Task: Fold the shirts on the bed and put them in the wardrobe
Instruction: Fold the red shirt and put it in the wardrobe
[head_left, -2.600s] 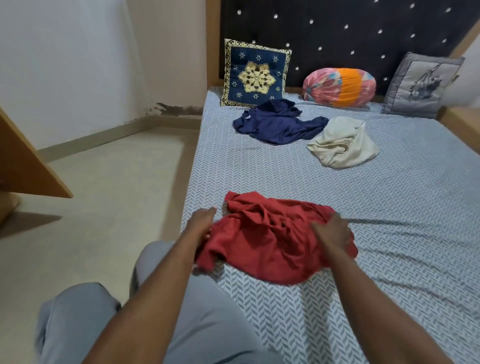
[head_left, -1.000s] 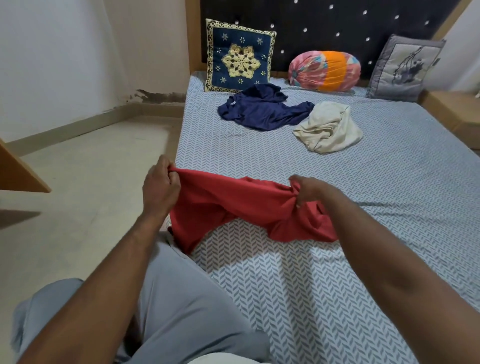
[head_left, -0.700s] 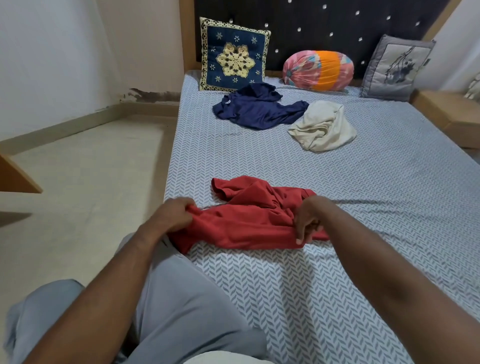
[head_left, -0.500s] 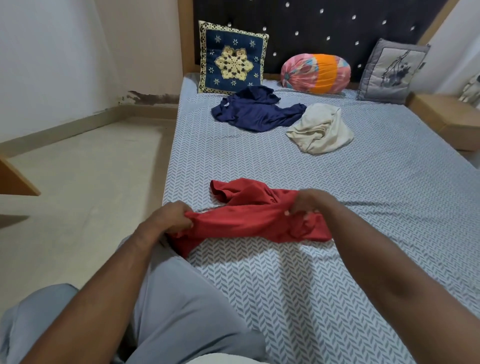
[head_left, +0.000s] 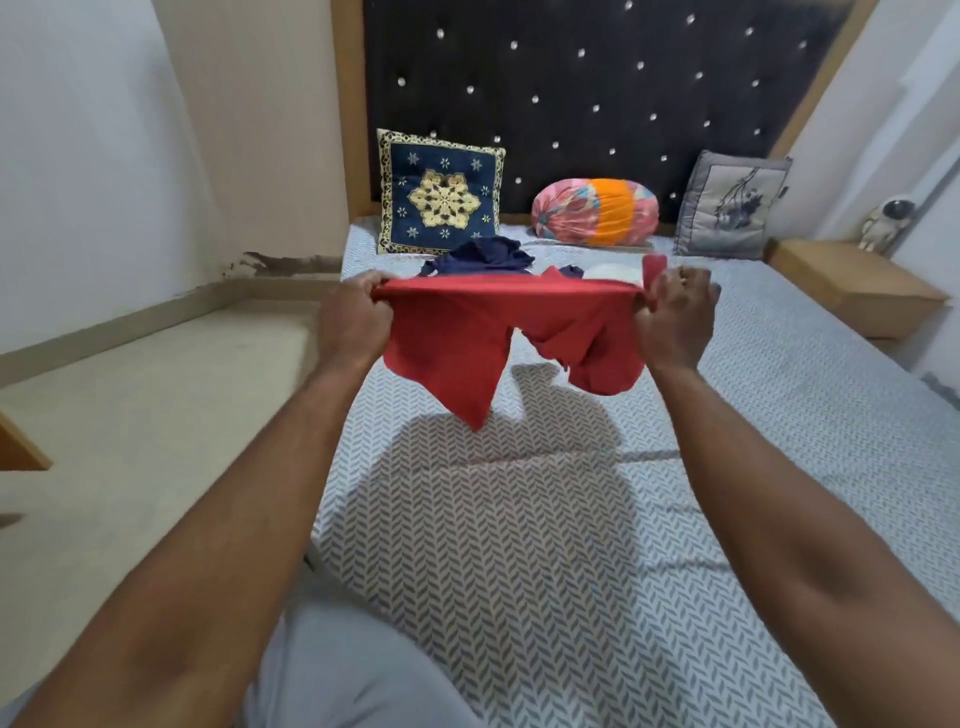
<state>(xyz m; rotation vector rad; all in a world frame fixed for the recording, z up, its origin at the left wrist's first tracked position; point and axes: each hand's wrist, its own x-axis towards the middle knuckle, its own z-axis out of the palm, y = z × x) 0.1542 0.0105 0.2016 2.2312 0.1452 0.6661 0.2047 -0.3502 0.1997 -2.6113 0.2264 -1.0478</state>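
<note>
Raised red shirt (head_left: 457, 332), apparent cream shirt (head_left: 610, 273) behind

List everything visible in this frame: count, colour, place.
red shirt: 1, red, held up over the bed
navy shirt: 1, dark blue, crumpled behind it
cream shirt: 1, off-white, beside navy shirt, mostly hidden
navy cushion: 1, blue-gold, against headboard, left
bolster: 1, pink-orange, against headboard, middle
grey cushion: 1, grey, against headboard, right
bedside table: 1, wood, right of bed
figurine: 1, white, bedside table's far corner
left hand: 1, grips red shirt's left end
right hand: 1, grips red shirt's right end
</note>
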